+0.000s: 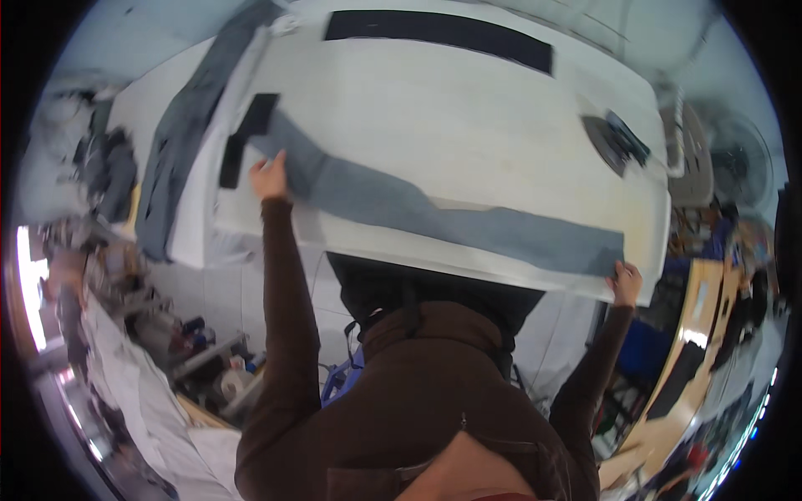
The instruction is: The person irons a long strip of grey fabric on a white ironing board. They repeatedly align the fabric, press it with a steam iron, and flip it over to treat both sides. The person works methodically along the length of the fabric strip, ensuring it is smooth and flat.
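Observation:
A long grey-blue fabric strip [393, 199] stretches across the near half of a white padded ironing table [468, 108], rumpled in the middle. My left hand [269, 177] pinches the strip's left part near its lower edge. At the opposite end, my right hand [625, 284] grips the lower right corner between closed fingers, by the table's front edge. Just left of my left hand lie small black fabric pieces [251, 125], partly overlapping. An iron [616, 142] rests at the table's right side, away from both hands.
A long black fabric strip [443, 35] lies along the far edge. Dark grey cloth [188, 125] hangs over the table's left end. A fan [735, 163] stands beyond the right end, and a wooden bench [697, 309] is at my right.

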`<action>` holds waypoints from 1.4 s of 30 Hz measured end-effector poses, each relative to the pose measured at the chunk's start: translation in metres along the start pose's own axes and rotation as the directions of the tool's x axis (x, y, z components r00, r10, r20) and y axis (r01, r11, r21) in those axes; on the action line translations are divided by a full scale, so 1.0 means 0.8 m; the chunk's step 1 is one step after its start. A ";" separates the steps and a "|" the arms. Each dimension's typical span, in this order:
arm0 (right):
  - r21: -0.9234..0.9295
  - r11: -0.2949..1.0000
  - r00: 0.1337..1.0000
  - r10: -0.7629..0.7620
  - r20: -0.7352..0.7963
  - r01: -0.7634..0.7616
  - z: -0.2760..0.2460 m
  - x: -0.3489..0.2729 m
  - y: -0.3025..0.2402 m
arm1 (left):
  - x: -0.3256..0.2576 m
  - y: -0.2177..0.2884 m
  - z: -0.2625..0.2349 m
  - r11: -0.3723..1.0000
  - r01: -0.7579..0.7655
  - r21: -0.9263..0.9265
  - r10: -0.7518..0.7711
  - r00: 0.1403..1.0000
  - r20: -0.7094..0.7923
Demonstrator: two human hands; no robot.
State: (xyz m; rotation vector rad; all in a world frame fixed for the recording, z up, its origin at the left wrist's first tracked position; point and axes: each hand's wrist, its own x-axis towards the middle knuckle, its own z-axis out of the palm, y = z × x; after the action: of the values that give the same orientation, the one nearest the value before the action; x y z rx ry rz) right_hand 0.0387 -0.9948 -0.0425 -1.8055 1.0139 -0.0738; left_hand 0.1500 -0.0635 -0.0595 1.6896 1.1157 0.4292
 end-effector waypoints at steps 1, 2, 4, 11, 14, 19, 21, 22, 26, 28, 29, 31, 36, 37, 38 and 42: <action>-0.002 1.000 1.000 -0.005 -0.004 0.005 0.001 0.011 -0.004 | 0.015 0.015 0.006 0.993 -0.058 0.102 0.065 0.996 -0.065; 0.016 1.000 0.999 -0.016 0.050 0.016 0.001 0.022 -0.008 | 0.028 0.031 0.013 0.957 -0.149 0.250 0.191 0.970 -0.153; -0.092 0.994 0.995 -0.047 0.086 0.055 0.009 0.042 -0.016 | 0.040 0.052 0.014 0.964 -0.023 0.263 0.048 0.995 -0.090; -0.210 0.902 0.921 -0.389 -0.015 0.378 -0.011 0.069 -0.027 | -0.052 0.055 -0.032 0.917 -0.390 -0.083 0.391 0.920 -0.005; -0.423 0.848 0.911 -0.398 -0.106 0.321 -0.028 0.073 -0.026 | -0.096 0.034 -0.065 0.857 -0.317 0.406 0.282 0.948 0.146; -0.568 0.762 0.843 -0.497 -0.206 0.310 -0.025 0.098 -0.045 | -0.049 0.056 -0.034 0.701 -0.621 0.349 0.622 0.773 0.125; -0.690 0.650 0.812 -0.562 -0.155 0.319 -0.012 0.108 -0.055 | -0.025 0.074 0.009 0.536 -0.649 0.540 0.713 0.690 0.121; -0.728 0.622 0.808 -0.566 -0.161 0.290 -0.001 0.113 -0.060 | -0.015 0.083 0.023 0.540 -0.548 0.639 0.577 0.793 0.193; -0.636 0.676 0.855 -0.516 -0.048 0.372 0.004 0.102 -0.072 | 0.023 0.118 0.018 0.460 -0.407 0.789 0.419 0.883 0.212; -0.632 0.720 0.834 -0.513 -0.203 0.288 -0.024 0.089 -0.090 | 0.048 0.128 -0.025 0.499 -0.400 0.769 0.584 0.811 0.043; -0.612 0.667 0.753 -0.636 -0.171 0.425 -0.040 0.081 -0.099 | 0.068 0.132 -0.061 0.561 -0.391 0.729 0.646 0.758 -0.090; -0.539 0.673 0.714 -0.678 -0.175 0.508 -0.065 0.072 -0.121 | 0.115 0.139 -0.137 0.494 -0.347 0.798 0.782 0.578 -0.233; -0.357 0.850 0.892 -0.444 -0.090 0.387 -0.026 0.098 -0.148 | 0.227 0.130 -0.240 0.492 -0.372 0.787 0.701 0.705 -0.106; -0.287 0.838 0.864 -0.500 -0.059 0.465 -0.007 0.103 -0.144 | 0.241 0.123 -0.244 0.450 -0.417 0.789 0.732 0.679 -0.059; -0.231 0.881 0.887 -0.447 -0.116 0.414 0.012 0.106 -0.137 | 0.251 0.115 -0.245 0.456 -0.370 0.810 0.674 0.738 -0.042; -0.399 0.872 0.915 -0.370 -0.161 0.282 0.070 0.095 -0.101 | 0.260 0.061 -0.214 0.413 -0.245 0.877 0.583 0.811 -0.048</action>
State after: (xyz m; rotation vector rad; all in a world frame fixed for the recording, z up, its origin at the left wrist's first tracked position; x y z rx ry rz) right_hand 0.1626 -0.9935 -0.0349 -2.3506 0.9117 -0.3326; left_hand 0.1541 0.2017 0.0080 2.9318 1.2271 0.5699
